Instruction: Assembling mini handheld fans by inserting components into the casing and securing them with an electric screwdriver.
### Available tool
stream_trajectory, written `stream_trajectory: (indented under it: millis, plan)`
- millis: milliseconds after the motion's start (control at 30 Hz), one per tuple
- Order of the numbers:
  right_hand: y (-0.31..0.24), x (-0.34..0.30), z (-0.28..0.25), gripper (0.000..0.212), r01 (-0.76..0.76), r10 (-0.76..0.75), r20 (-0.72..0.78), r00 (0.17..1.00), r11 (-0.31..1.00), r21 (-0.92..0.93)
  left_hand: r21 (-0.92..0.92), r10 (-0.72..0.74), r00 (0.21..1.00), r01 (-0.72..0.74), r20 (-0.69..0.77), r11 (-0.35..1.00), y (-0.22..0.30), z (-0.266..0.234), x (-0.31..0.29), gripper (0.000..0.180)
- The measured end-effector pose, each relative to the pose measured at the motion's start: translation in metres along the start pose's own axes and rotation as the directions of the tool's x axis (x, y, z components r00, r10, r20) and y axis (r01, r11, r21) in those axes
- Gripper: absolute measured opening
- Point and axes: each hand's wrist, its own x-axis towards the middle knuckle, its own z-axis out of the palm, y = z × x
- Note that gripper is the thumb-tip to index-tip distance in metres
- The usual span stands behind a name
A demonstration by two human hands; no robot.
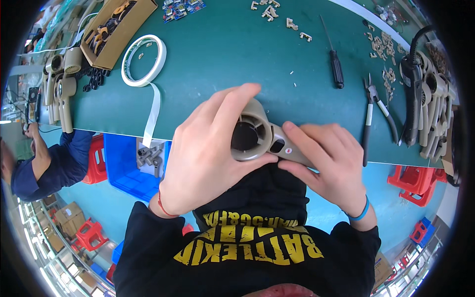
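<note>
A beige handheld fan (255,111) with a round, ribbed barrel is held over the front edge of the green table. My left hand (205,136) wraps round the barrel from the left, thumb under its lower rim. Gripping the handle (295,152) from the right is my right hand (329,161), its thumb and fingers on either side. A dark oval button shows on the handle near the barrel. The far end of the handle is hidden in my right hand.
A tape roll (159,59) lies left with a strip hanging over the edge. Beyond are a cardboard box (105,64) and more fans (65,94). A screwdriver (337,69), pliers (368,101), small beige parts (269,14) and stacked fans (435,104) lie right. A blue bin (123,173) stands below; a co-worker (49,163) sits left.
</note>
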Motion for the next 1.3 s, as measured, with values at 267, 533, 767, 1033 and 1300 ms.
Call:
stream_trajectory:
  millis: [267,533,767,1033,1300]
  plan:
    - [0.002,0.001,0.004,0.059,-0.011,0.011,-0.029,1.000,1.000,0.001,0.234,0.086,0.996,-0.077,-0.027,0.969,-0.009,0.005,0.004,0.080]
    - [0.004,0.005,-0.009,0.055,-0.024,0.025,0.026,0.999,1.000,-0.016,0.167,-0.008,1.000,0.004,0.027,0.986,-0.009,0.008,0.011,0.073]
    - [0.016,-0.004,-0.025,0.047,0.079,-0.083,-0.014,0.996,0.983,-0.168,0.140,-0.040,0.999,0.039,0.005,0.989,-0.009,0.010,0.009,0.066]
    - [0.020,-0.002,-0.029,0.048,-0.293,0.609,0.168,0.775,0.111,0.950,0.119,-0.003,1.000,0.005,-0.017,0.993,-0.013,0.013,0.008,0.062]
    - [0.037,-0.004,-0.032,0.034,-0.562,0.631,0.184,0.754,0.473,0.679,0.077,-0.035,0.999,0.037,-0.017,0.996,-0.012,0.014,0.009,0.064]
